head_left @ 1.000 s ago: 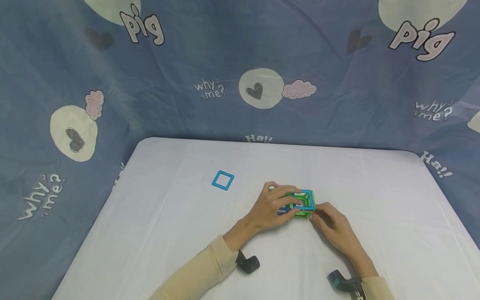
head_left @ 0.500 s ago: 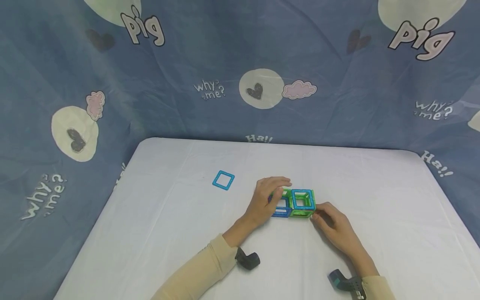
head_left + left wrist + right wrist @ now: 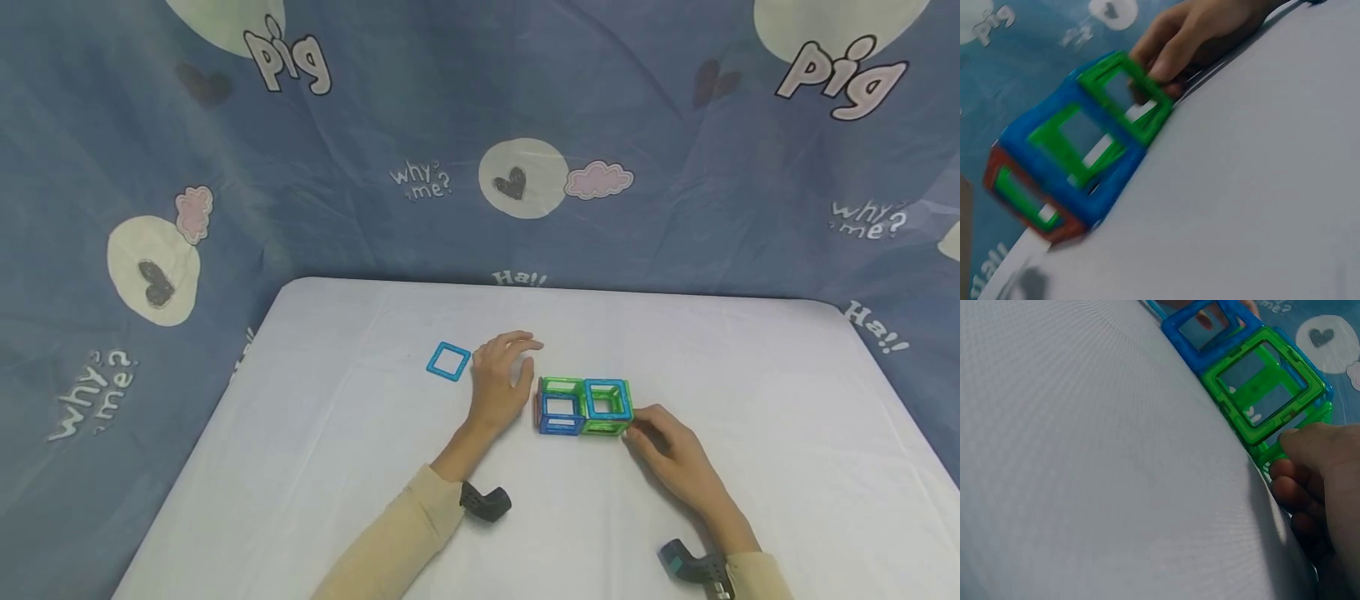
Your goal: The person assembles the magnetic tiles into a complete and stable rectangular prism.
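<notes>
Square magnetic tiles form a two-cube block (image 3: pixel 584 408) on the white table, blue on the left half and green on the right. Its top right tile (image 3: pixel 607 382) is light blue. A reddish tile (image 3: pixel 1063 234) closes the left end, as the left wrist view shows. My right hand (image 3: pixel 671 458) holds the right end, thumb against the green edge (image 3: pixel 1272 450) and fingers curled close to it. My left hand (image 3: pixel 498 387) is empty, fingers relaxed, between the block and a loose light-blue square tile (image 3: pixel 441 375) lying flat.
A white cloth covers the table (image 3: pixel 337 400). Behind it hangs a blue printed curtain (image 3: pixel 337 225). Black wrist cameras sit at the left cuff (image 3: pixel 487 504) and the right cuff (image 3: pixel 686 562).
My left hand has come off the top of the block and moved left toward the loose tile, uncovering the block's blue half. The right hand stays at the right end.
</notes>
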Demonstrator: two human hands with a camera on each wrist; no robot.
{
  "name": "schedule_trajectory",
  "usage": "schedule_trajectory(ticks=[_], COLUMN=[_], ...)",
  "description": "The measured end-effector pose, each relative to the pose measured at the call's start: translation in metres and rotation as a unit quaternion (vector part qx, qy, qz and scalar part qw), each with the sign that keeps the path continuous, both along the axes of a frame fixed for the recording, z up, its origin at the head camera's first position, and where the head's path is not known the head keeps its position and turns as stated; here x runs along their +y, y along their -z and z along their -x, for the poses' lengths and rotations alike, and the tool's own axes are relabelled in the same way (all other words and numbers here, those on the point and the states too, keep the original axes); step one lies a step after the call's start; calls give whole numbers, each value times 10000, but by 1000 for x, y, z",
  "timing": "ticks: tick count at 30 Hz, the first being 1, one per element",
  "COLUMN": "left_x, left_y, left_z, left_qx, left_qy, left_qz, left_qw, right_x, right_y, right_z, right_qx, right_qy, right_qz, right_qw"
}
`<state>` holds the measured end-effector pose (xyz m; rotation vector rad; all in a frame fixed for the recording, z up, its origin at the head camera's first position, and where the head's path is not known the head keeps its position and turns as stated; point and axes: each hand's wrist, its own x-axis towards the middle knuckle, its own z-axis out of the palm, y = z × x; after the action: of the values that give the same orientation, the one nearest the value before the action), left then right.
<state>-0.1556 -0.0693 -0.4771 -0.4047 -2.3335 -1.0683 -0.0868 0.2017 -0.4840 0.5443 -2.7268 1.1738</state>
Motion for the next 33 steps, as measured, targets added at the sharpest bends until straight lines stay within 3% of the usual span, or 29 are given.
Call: schedule_trajectory(ticks=[10, 16, 19, 33], left_x=[-34, -41, -41, -42], left_y=[2, 5, 5, 1], left_z=[7, 6, 6, 3], left_qx=[-383, -1006, -1145, -1076], left_qy=[-706, -1132, -1189, -1177], left_qz=[144, 621, 783, 821], left_qw=[9967, 9865, 9832, 9838], right_x=[1, 2, 2, 1], right_y=[0, 0, 0, -1], right_z=[0, -1, -1, -1], right_qx=[-100, -169, -195, -130], right_qy=[54, 97, 124, 62], right_qz=[-80, -192, -217, -116], right_qw=[9999, 9996, 9995, 9998])
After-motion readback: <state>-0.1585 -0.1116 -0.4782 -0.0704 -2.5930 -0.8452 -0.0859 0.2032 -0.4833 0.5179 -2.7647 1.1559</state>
